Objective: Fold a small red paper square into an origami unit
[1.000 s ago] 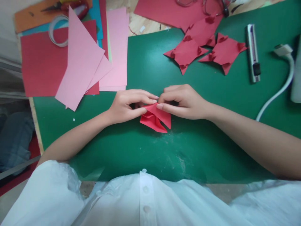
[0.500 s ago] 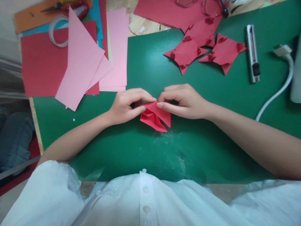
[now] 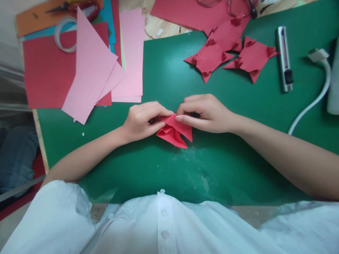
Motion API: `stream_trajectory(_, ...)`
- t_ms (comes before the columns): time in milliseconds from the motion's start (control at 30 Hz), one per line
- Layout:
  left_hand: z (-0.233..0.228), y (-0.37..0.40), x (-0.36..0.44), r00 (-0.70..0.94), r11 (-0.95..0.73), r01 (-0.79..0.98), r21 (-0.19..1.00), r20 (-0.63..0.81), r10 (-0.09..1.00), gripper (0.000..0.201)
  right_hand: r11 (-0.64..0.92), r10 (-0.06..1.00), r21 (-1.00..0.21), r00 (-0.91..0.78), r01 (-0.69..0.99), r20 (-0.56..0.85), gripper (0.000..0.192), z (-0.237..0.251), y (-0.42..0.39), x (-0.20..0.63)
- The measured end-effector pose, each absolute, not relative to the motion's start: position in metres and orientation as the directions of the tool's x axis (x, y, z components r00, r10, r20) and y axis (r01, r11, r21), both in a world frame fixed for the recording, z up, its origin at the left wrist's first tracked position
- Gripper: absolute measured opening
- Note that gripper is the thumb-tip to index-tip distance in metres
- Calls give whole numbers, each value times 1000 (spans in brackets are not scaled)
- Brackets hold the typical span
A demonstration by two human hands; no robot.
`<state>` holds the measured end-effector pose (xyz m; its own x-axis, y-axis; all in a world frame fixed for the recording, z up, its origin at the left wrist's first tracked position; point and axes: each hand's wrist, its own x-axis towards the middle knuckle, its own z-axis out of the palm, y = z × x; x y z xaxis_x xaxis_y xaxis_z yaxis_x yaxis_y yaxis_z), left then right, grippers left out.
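A small folded piece of red paper (image 3: 173, 135) is between my two hands, above the middle of the green table top (image 3: 127, 176). Its lower part splits into pointed flaps. My left hand (image 3: 144, 120) pinches its upper left edge between thumb and fingers. On the upper right edge, my right hand (image 3: 202, 113) grips the paper with the thumb on top and the fingers curled behind. The fingertips of both hands nearly meet at the paper's top, and some of the folds there are hidden.
Folded red paper stars (image 3: 212, 58) lie at the back right beside a box cutter (image 3: 285, 60) and a white cable (image 3: 308, 100). Pink paper sheets (image 3: 90, 70), a tape roll (image 3: 65, 35), red paper (image 3: 47, 70) and scissors (image 3: 91, 10) fill the back left.
My left hand has shifted slightly, its thumb and fingers closing nearer together on the paper. The paper's left flap has tilted a little outward. My right hand has barely moved.
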<state>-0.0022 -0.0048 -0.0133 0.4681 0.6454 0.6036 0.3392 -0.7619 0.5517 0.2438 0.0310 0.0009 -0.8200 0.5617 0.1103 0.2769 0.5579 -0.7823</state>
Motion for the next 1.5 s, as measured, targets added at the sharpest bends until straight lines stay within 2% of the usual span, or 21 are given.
stream_trajectory(167, -16, -7, -2, 446, -780, 419, 465, 642, 623, 8, 586, 547, -765, -827, 267, 131, 38, 0, 31, 245)
stream_trajectory(500, -16, -3, -2, 391, -748, 411, 521, 641, 661, 18, 622, 529, -744, -832, 244, 169, 41, -1, 31, 245)
stream_trajectory(767, -18, -4, -3, 401, -764, 420, 491, 654, 641, 11, 603, 551, -749, -823, 275, 141, 39, -1, 30, 244)
stream_trajectory(967, -19, -4, -3, 410, -767, 419, 486, 652, 638, 8, 607, 546, -739, -829, 291, 122, 45, 0, 30, 244)
stream_trajectory(1267, -12, -3, -1, 377, -718, 339, 608, 611, 696, 4, 574, 563, -765, -819, 291, 111, 43, 1, 31, 244)
stream_trajectory(1500, -14, -3, -5, 369, -696, 436, 570, 592, 716, 20, 569, 565, -763, -820, 306, 93, 43, 2, 31, 243)
